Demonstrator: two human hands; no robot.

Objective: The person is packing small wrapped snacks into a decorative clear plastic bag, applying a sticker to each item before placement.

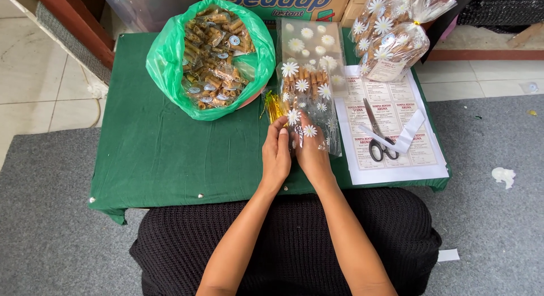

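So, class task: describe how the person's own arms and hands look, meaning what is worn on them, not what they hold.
Both forearms are bare, with no sleeves in view. The left hand and right hand wear no gloves, and no rings, watch or bracelet can be seen. The nails look short. The person wears a black knitted garment over the lap.

Green tablecloth [158, 154], green plastic bag [170, 52], clear cellophane bag [309, 81] patterned with white daisies, black-handled scissors [377, 137].

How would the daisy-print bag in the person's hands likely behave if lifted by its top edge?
The daisy bag looks like thin clear film, so it would probably flop and crinkle. The rolls inside fill only part of it, so they would likely slide down. Both hands, left and right, pinch one end.
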